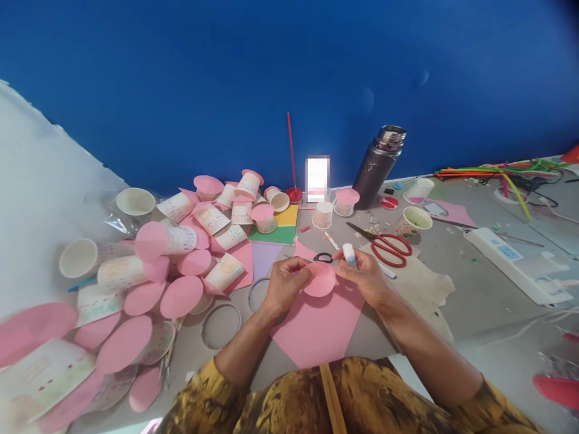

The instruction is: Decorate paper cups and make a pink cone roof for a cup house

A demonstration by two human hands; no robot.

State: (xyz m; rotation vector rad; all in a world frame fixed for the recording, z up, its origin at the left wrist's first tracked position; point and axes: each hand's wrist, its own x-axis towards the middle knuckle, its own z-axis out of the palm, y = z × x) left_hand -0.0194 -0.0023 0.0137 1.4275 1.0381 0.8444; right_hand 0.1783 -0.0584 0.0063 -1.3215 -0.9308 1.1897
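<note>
Currently, from my end of the head camera, I see the left hand [289, 282] with thumb and fingers closed on the left edge of a pink disc [320, 284]. The right hand [362, 274] is curled around a white tube [349, 256], probably a glue stick, and its thumb comes up to the disc's right edge; I cannot tell whether it grips there too. The disc sits between both hands, over a larger pink sheet [319, 331] that lies smooth and matte on the grey table [465, 295]. I judge the work well along: many paper cups [181, 240] are heaped on the left, and most of those I can make out have flat pink rounds fixed to an end. The disc in hand is not on any cup, and a white cup [322, 216] standing beyond the hands shows no round, so at least that much looks undone. The heaped cups are tapered, stiff and pale, with coloured marks on their walls. Just beyond the right hand lie red-handled scissors [392, 250], beside a ragged-edged beige piece [423, 289]; farther back a dark metal flask [379, 167] leans in view before the plain blue wall [226, 84].
</note>
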